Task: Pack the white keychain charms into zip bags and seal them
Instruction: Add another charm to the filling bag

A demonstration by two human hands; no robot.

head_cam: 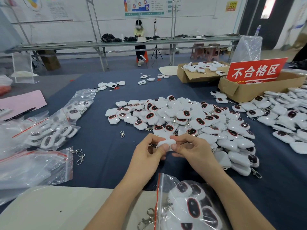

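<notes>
Head view: at the far left a flat pink sheet (pixel 21 100) lies on the tabletop (pixel 103 155), which is covered in dark blue cloth. Beside it sit crinkled clear zip bags (pixel 49 135) with red seal strips, holding charms, and a flatter stack of bags (pixel 33 165) nearer the edge. Loose metal clasps (pixel 80 157) lie just right of that stack.

At the centre the left hand (pixel 147 155) and right hand (pixel 191 149), fingers curled, pinch one white keychain charm (pixel 166 144) between them, above the cloth. Just behind them spreads a pile of charms (pixel 182 117): glossy, rounded-square, white, many showing a dark oval rimmed in red.

The right forearm crosses a filled bag (pixel 186 205) at the near edge. Far right, cardboard boxes (pixel 249 93) stand, one with a red sign (pixel 255 70).
</notes>
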